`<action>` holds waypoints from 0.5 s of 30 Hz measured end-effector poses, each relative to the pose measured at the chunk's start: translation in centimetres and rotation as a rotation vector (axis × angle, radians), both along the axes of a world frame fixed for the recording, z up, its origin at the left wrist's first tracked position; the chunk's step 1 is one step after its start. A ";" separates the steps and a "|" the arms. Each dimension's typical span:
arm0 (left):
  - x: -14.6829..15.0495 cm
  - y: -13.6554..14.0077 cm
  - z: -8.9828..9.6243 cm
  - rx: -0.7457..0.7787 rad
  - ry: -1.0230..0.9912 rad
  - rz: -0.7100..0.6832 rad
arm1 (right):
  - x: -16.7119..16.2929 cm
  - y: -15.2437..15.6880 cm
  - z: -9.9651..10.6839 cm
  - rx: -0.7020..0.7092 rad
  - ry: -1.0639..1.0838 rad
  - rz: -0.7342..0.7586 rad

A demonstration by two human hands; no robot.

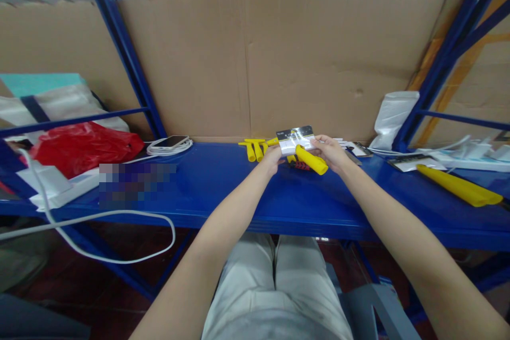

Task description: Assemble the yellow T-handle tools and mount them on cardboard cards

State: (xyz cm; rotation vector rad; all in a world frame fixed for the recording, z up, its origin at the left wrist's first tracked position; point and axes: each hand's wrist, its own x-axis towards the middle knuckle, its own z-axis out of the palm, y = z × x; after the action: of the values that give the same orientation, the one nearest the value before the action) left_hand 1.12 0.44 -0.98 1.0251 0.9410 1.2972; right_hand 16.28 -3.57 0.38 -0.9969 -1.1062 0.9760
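Over the blue shelf top, a black-and-white printed card (290, 143) is held up between both hands. My left hand (273, 158) is closed on its lower left corner. At the right edge of the card, the fingers of my right hand (330, 150) are closed on it. A yellow tapered sleeve-like piece (312, 160) sticks out below the card toward me, close to my right fingers; whether it is fixed to the card cannot be made out. Several similar yellow pieces (255, 150) lie just left of the card. Something red and black beneath is mostly hidden.
A phone (172, 141) rests on a coiled white cable, near a red plastic bag (85, 146). To the right are a long yellow piece (458, 185), another printed card (416, 162) and a white pouch (395, 119). Cardboard (191, 64) and blue posts enclose the shelf.
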 end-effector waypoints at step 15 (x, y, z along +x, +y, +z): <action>0.2 -0.5 0.1 0.081 0.108 -0.046 | 0.0 0.3 -0.3 0.022 -0.007 -0.077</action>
State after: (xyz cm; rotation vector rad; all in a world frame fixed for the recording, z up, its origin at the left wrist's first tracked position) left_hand 1.32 -0.06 -0.91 1.1834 0.9473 1.2604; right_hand 16.30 -3.31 0.07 -1.0189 -1.0747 0.8974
